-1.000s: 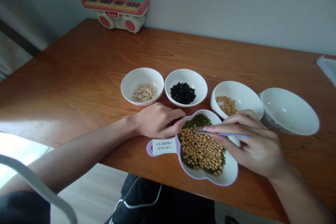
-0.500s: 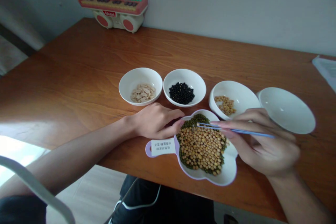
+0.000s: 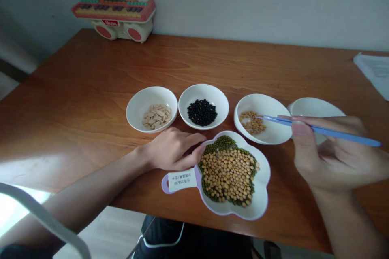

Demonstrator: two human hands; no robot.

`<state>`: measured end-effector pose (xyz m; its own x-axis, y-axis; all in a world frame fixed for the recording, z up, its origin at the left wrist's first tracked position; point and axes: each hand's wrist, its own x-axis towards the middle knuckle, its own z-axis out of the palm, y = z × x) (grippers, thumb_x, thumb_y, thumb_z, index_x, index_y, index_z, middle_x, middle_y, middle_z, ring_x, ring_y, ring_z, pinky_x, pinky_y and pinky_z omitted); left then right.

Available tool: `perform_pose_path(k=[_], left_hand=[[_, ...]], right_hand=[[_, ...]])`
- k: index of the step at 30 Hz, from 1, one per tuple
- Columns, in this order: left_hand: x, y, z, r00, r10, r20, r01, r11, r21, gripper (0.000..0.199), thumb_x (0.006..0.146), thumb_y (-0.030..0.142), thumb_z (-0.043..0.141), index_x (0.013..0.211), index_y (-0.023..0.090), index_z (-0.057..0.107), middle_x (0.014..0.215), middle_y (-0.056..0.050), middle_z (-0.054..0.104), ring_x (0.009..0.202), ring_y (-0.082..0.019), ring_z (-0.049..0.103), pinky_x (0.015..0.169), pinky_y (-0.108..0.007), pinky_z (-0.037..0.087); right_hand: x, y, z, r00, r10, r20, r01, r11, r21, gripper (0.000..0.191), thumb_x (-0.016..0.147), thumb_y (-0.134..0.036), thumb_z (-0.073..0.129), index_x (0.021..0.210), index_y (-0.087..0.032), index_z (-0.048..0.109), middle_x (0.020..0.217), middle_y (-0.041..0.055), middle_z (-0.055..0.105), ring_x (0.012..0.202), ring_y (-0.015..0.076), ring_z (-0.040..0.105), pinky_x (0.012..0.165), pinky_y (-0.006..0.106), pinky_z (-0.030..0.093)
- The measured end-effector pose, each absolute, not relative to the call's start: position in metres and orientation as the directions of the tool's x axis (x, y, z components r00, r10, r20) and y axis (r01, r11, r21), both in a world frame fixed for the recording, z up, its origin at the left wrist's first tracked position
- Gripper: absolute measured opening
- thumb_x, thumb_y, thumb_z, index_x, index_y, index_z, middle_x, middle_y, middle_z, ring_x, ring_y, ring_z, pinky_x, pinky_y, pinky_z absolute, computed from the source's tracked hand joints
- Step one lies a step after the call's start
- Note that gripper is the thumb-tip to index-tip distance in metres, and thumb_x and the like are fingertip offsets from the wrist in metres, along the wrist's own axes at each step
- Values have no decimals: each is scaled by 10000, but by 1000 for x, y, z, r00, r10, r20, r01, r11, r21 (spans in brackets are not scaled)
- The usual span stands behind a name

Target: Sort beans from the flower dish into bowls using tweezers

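Note:
My right hand (image 3: 334, 162) grips blue tweezers (image 3: 343, 132), whose tips sit inside a white bowl (image 3: 276, 131), just at its small heap of yellow soybeans (image 3: 252, 123). Whether a bean is between the tips is too small to tell. My left hand (image 3: 173, 149) pinches the upper left rim of a flower-shaped white dish (image 3: 258, 202) with a lilac edge. In that dish, yellow soybeans (image 3: 231, 174) lie over green mung beans (image 3: 223, 143). A paper label (image 3: 182, 180) covers part of its handle.
Left of the soybean bowl stand a bowl of black beans (image 3: 203, 112) and a bowl of pale flat seeds (image 3: 156, 116). Another white bowl (image 3: 316, 107) is partly behind my right hand. A toy keyboard figure (image 3: 118, 12) stands at the back left, papers (image 3: 372, 73) at the right edge.
My right hand has carried the tweezers from above the flower-shaped dish rightward and up to the soybean bowl. My left hand stays on the dish rim. The view has shifted slightly.

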<state>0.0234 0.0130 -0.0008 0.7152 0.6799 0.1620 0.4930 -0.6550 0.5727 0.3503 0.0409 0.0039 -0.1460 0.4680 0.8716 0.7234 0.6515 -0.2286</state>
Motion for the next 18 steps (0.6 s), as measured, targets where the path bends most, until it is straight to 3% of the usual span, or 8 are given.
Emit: perform_pose_path(k=[4, 10, 15, 18], left_hand=[[23, 11, -2, 696, 688, 204, 497, -667, 555, 288, 1062, 289, 422, 1033, 150, 674, 777, -57, 776, 611, -173, 728, 545, -283, 531], [24, 6, -1, 675, 700, 232, 498, -665, 557, 265, 1059, 269, 444, 1019, 146, 675, 747, -45, 764, 569, -162, 709, 516, -284, 503], [24, 6, -2, 672, 710, 213, 517, -655, 551, 295, 1069, 265, 414, 1046, 140, 681, 785, -47, 775, 622, -167, 739, 549, -278, 518], [23, 6, -4, 663, 713, 228, 538, -666, 517, 311, 1068, 287, 412, 1052, 143, 686, 791, -50, 783, 622, -170, 740, 551, -274, 510]], right_hand=[[355, 38, 5, -254, 496, 830, 737, 656, -166, 429, 711, -55, 860, 1065, -292, 810, 855, -4, 824, 699, 182, 711, 702, 327, 546], [351, 35, 8, -302, 497, 814, 713, 684, -153, 636, 739, -58, 864, 1278, -367, 729, 847, -29, 790, 709, 158, 663, 695, 311, 535], [346, 26, 24, -386, 456, 802, 704, 708, -64, 649, 745, -45, 855, 1311, -327, 712, 865, -25, 819, 711, 162, 700, 691, 300, 562], [338, -8, 25, -267, 578, 771, 771, 608, -189, 531, 764, -41, 836, 1208, -322, 760, 930, -11, 831, 759, 172, 741, 703, 304, 583]])
